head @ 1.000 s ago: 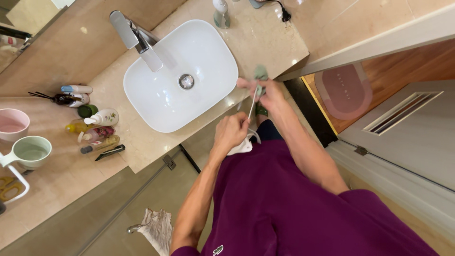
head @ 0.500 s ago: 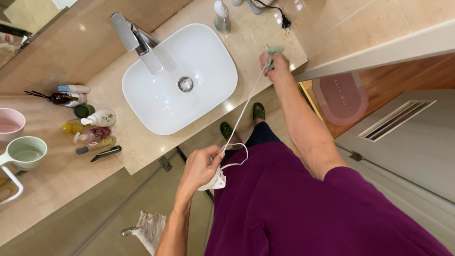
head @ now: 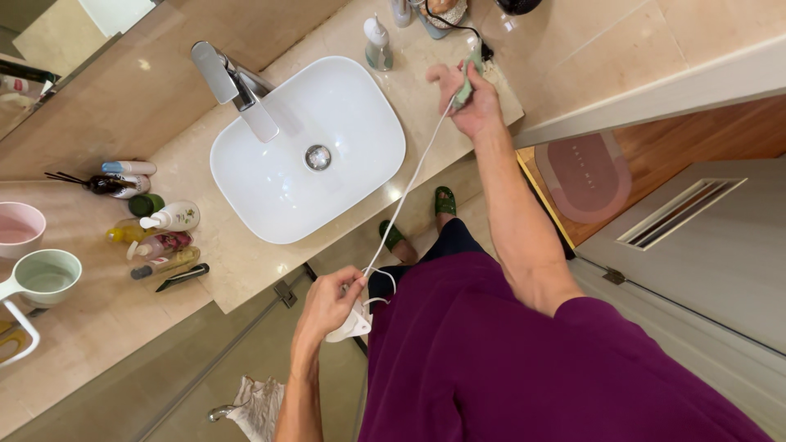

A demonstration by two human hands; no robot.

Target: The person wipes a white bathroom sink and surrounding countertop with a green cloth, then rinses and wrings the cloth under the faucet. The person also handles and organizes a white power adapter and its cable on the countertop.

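**A white cord pulled tight over the counter**

While the white cord runs tight past the sink, the right hand reaches far out over the counter, fingers closed around the cord's pale green end. The left hand stays low by the purple shirt, closed on the cord and a white plug piece. One clear soap bottle stands behind the sink. Left of it lie about six small bottles and two cups, one pink, one green.
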